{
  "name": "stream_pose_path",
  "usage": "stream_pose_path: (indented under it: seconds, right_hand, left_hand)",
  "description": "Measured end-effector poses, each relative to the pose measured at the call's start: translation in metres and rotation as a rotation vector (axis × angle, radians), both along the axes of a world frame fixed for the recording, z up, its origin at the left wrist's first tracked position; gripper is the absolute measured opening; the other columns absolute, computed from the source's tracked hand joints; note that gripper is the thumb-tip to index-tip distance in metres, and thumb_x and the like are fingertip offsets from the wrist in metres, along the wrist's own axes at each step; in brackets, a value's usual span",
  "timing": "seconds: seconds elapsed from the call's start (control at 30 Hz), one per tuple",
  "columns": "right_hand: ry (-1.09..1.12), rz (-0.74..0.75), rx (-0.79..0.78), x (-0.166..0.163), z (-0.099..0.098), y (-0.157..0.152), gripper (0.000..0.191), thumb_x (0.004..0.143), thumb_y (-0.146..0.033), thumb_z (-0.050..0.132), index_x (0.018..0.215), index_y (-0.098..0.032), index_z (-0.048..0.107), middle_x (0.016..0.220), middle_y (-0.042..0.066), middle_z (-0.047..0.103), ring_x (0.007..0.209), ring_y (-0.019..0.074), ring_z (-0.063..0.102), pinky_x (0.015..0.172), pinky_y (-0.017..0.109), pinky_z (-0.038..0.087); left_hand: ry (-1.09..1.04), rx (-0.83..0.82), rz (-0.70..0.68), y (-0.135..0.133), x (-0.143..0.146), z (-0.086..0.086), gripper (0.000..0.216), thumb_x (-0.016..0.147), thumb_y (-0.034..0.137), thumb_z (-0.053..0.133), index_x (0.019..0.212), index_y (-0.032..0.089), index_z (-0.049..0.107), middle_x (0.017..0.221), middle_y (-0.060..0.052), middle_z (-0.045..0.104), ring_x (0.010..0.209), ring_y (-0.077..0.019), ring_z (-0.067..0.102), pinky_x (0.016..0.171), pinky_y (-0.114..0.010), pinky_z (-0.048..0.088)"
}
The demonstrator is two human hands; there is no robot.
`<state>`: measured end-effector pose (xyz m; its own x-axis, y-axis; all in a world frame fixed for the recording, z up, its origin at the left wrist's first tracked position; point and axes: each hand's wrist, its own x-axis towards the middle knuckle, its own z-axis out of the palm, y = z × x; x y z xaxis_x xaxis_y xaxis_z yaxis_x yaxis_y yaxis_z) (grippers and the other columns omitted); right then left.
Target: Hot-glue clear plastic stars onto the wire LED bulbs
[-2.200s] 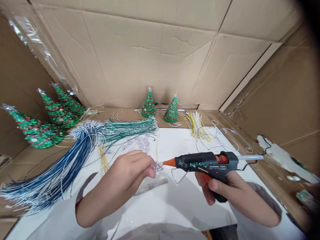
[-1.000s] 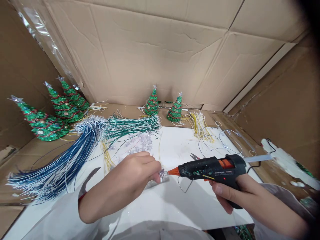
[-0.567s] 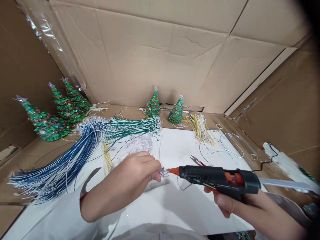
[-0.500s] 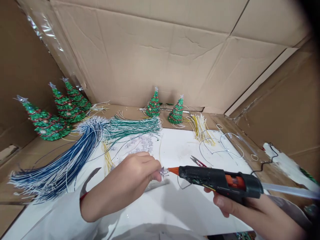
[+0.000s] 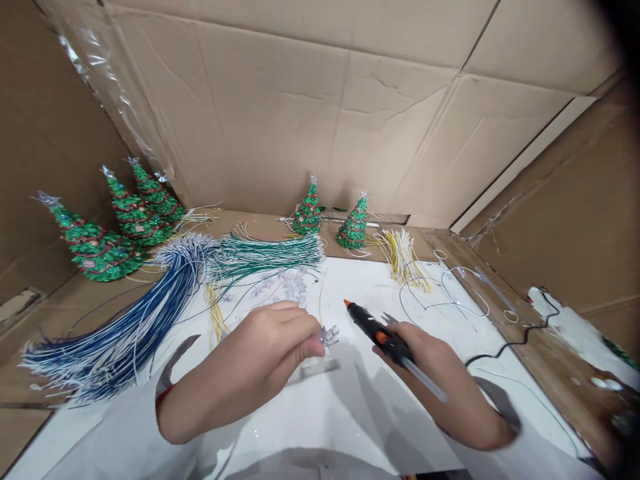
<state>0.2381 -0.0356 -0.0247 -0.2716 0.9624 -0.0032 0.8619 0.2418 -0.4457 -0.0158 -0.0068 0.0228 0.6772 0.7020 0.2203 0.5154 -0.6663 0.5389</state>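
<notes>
Between thumb and fingers, my left hand (image 5: 280, 343) pinches a small silvery star (image 5: 330, 335) with a short clear piece on it. My right hand (image 5: 430, 363) is wrapped around a black glue gun (image 5: 373, 328), whose orange nozzle points away and to the left, apart from the star. A clear glue stick (image 5: 424, 379) juts from the gun's rear. Scissors (image 5: 389, 319) lie on the white work surface, partly hidden by my right hand. Loose silvery stars (image 5: 287, 287) are scattered beyond my left hand.
Bundles of blue wires (image 5: 125, 313), green wires (image 5: 270, 252) and yellow-white wires (image 5: 403, 260) lie on the table. Small decorated Christmas trees (image 5: 353, 223) stand at the back and left. A black cord (image 5: 505, 348) and loose wire loops (image 5: 467, 287) lie at right. Cardboard walls (image 5: 300, 120) surround the area.
The glue gun's nozzle has come away from the star. My right hand has swung the gun round to point forward and moved it leftward. My left hand has stayed nearly still with the star.
</notes>
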Motion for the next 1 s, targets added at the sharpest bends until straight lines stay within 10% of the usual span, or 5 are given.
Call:
stream_pose_path:
  seconds: [0.17, 0.3, 0.43, 0.67, 1.0]
  right_hand:
    - [-0.247, -0.073, 0.081, 0.005, -0.071, 0.025, 0.012, 0.074, -0.009, 0.052, 0.082, -0.017, 0.05, 0.089, 0.009, 0.054, 0.081, 0.0235, 0.053, 0.068, 0.033, 0.041]
    - [-0.216, -0.056, 0.009, 0.01, -0.088, 0.035, 0.02, 0.071, -0.009, 0.058, 0.089, -0.017, 0.053, 0.094, 0.009, 0.052, 0.086, 0.0236, 0.055, 0.07, 0.032, 0.044]
    - [-0.083, -0.098, -0.025, -0.002, -0.054, 0.029, 0.051, 0.065, -0.009, 0.067, 0.113, -0.018, 0.051, 0.112, 0.012, 0.051, 0.103, 0.0291, 0.052, 0.082, 0.039, 0.044]
    - [0.809, 0.216, -0.023, -0.076, 0.03, 0.006, 0.023, 0.09, -0.029, 0.046, 0.11, -0.025, 0.057, 0.103, 0.005, 0.057, 0.097, 0.0167, 0.054, 0.089, 0.03, 0.043]
    - [1.345, 0.313, 0.001, -0.119, 0.031, 0.03, 0.016, 0.085, -0.028, 0.055, 0.092, -0.03, 0.07, 0.101, 0.004, 0.057, 0.103, 0.0171, 0.052, 0.089, 0.032, 0.044]
  left_hand:
    - [-0.138, -0.148, 0.044, 0.003, -0.001, 0.003, 0.026, 0.093, 0.03, 0.036, 0.076, 0.017, 0.05, 0.071, 0.0, 0.052, 0.069, -0.0126, 0.048, 0.064, -0.024, 0.034]
    - [-0.409, -0.337, -0.054, 0.008, -0.008, 0.004, 0.039, 0.092, 0.043, 0.031, 0.071, 0.017, 0.05, 0.071, -0.003, 0.053, 0.067, -0.0141, 0.048, 0.063, -0.026, 0.037]
    - [-0.585, -0.301, -0.104, 0.007, -0.01, 0.003, 0.044, 0.089, 0.051, 0.034, 0.064, 0.018, 0.047, 0.064, -0.004, 0.051, 0.064, -0.0156, 0.047, 0.066, -0.031, 0.037]
    - [-0.53, -0.165, -0.183, -0.009, 0.003, 0.001, 0.043, 0.09, 0.05, 0.031, 0.062, 0.02, 0.044, 0.058, -0.003, 0.054, 0.059, -0.0151, 0.049, 0.069, -0.033, 0.039]
    - [-0.702, -0.176, -0.061, -0.014, -0.002, -0.005, 0.052, 0.087, 0.057, 0.02, 0.055, 0.02, 0.037, 0.047, -0.002, 0.05, 0.046, -0.0129, 0.044, 0.059, -0.032, 0.042]
